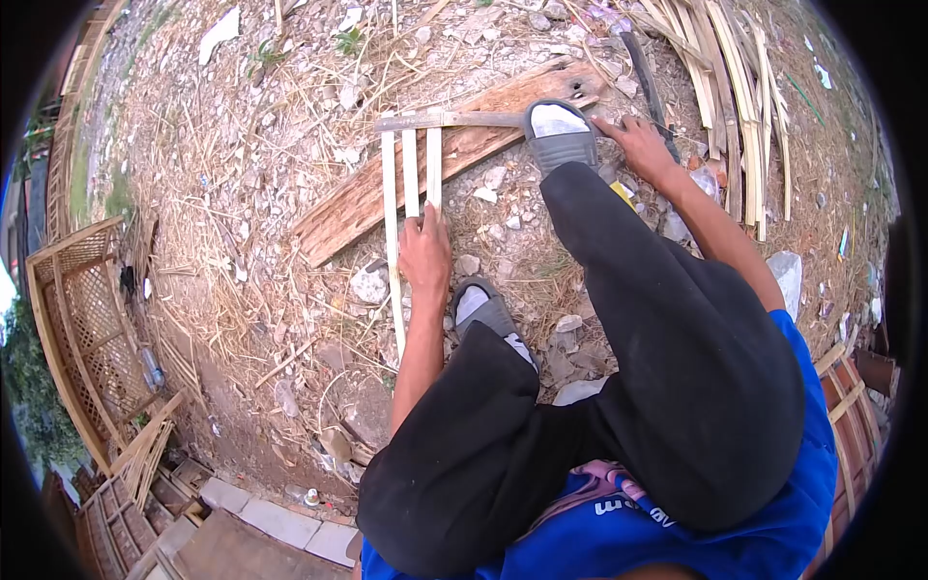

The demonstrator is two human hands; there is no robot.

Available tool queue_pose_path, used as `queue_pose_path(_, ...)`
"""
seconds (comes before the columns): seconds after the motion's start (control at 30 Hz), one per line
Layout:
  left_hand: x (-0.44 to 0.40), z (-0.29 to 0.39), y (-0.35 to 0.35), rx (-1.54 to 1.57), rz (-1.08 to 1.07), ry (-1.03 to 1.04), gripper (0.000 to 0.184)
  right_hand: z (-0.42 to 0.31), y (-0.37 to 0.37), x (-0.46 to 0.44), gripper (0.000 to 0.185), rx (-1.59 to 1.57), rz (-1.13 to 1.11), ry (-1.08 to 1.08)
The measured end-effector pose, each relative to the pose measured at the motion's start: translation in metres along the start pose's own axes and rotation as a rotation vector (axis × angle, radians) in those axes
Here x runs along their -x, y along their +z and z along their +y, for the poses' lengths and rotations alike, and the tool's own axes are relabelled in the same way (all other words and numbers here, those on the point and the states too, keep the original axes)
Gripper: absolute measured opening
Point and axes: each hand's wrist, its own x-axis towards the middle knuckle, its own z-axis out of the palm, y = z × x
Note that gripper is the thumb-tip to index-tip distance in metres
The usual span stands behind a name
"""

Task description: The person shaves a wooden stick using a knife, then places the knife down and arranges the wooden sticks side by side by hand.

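Observation:
My left hand (425, 253) is closed on the near ends of two pale wooden slats (434, 164); a longer slat (393, 242) runs just left of it. The far ends of all three meet a thin crosspiece (449, 120), which lies over a weathered plank (358, 208). My sandalled right foot (563, 140) stands at the crosspiece's right end. Just beyond that foot, my right hand (640, 150) reaches low with fingers apart, beside a long dark blade-like piece (646, 82). Whether it touches that piece is unclear.
Bundled wooden strips (739, 106) lie at the upper right. A lattice panel in a wooden frame (87, 333) leans at the left. Stones, straw and litter cover the ground. My left foot (480, 307) rests near the left hand. Pale paving blocks (275, 525) edge the bottom left.

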Motion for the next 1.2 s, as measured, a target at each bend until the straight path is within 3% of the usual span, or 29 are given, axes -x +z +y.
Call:
queue_pose_path(0.3, 0.0, 0.004, 0.0, 0.008, 0.098, -0.002, 0.04, -0.004, -0.002, -0.006, 0.086, 0.069, 0.014, 0.009)
queue_pose_path(0.83, -0.005, 0.006, -0.002, 0.012, -0.005, -0.039, 0.037, -0.006, -0.006, -0.003, 0.081, 0.109, -0.021, 0.006)
queue_pose_path(0.93, -0.004, 0.005, -0.002, 0.021, -0.001, -0.045, 0.037, -0.007, 0.003, 0.004, 0.076, 0.058, 0.129, 0.011)
queue_pose_path(1.2, -0.004, 0.004, 0.0, 0.011, -0.006, -0.056, 0.038, -0.028, 0.001, 0.039, 0.061, -0.264, 0.204, 0.118)
